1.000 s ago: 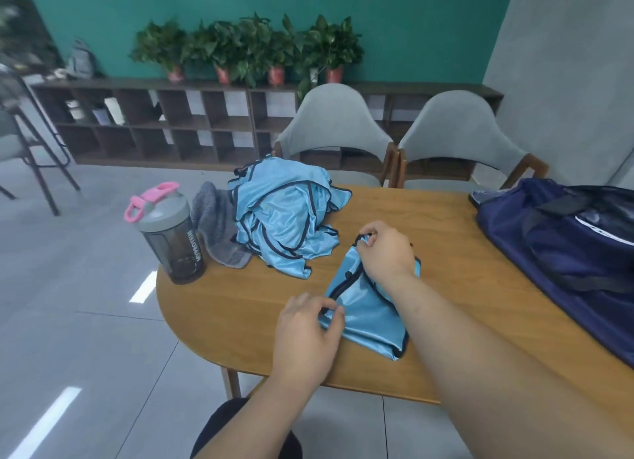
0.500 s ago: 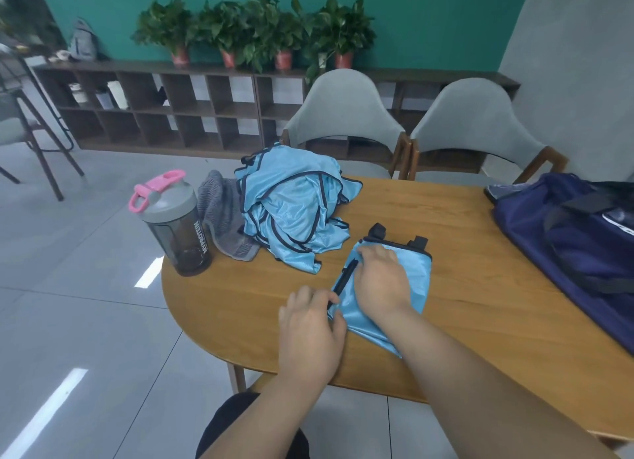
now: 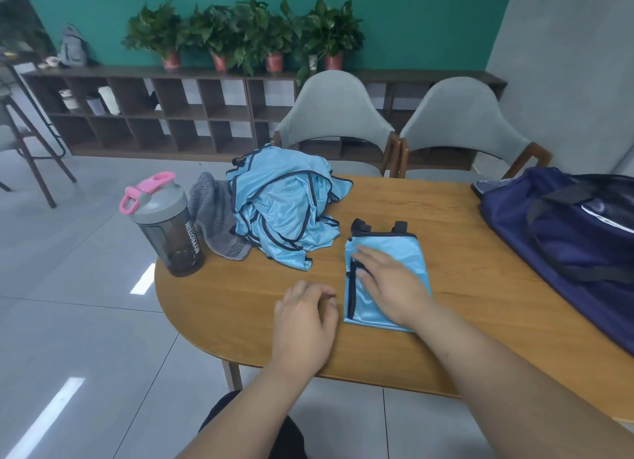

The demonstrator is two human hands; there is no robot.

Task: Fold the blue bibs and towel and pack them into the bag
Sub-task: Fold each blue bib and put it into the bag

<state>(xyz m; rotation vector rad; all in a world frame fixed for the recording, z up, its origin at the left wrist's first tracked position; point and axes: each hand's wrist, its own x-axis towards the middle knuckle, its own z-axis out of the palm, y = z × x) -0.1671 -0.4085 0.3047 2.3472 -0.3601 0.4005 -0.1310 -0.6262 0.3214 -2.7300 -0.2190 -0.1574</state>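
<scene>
The right hand (image 3: pixel 389 283) lies flat on the folded bib (image 3: pixel 401 252), fingers straight and a little spread, palm pressing the cloth down onto the wooden table (image 3: pixel 446 215). That bib is a neat light-blue rectangle with dark trim along its left edge and two dark strap ends poking out at its far end. It sits near the front middle of the table, apart from everything else.

The left hand (image 3: pixel 305 321) rests on the bare wood just beside the bib's left edge, fingers loosely curled and holding nothing. The fingertips sit close to the cloth, but I cannot tell whether they touch it.

Further back is the heap of unfolded bibs (image 3: pixel 284 215), crumpled blue fabric with dark piping running every way. Tucked against its left side, partly under it, lies the grey towel (image 3: pixel 212 211), bunched up. Left of that stands a shaker bottle (image 3: pixel 164 225), upright, dark body, grey lid, pink loop on top, close to the table's rounded end.

Over on the right side of the table sprawls the navy bag (image 3: pixel 566 249), black straps draped across it, well apart from the folded bib.

Two grey chairs (image 3: pixel 334 115) are pushed in on the far side. Behind them, potted plants (image 3: pixel 247 36) line the top of a low dark shelf unit (image 3: pixel 192 115) against the green wall.
</scene>
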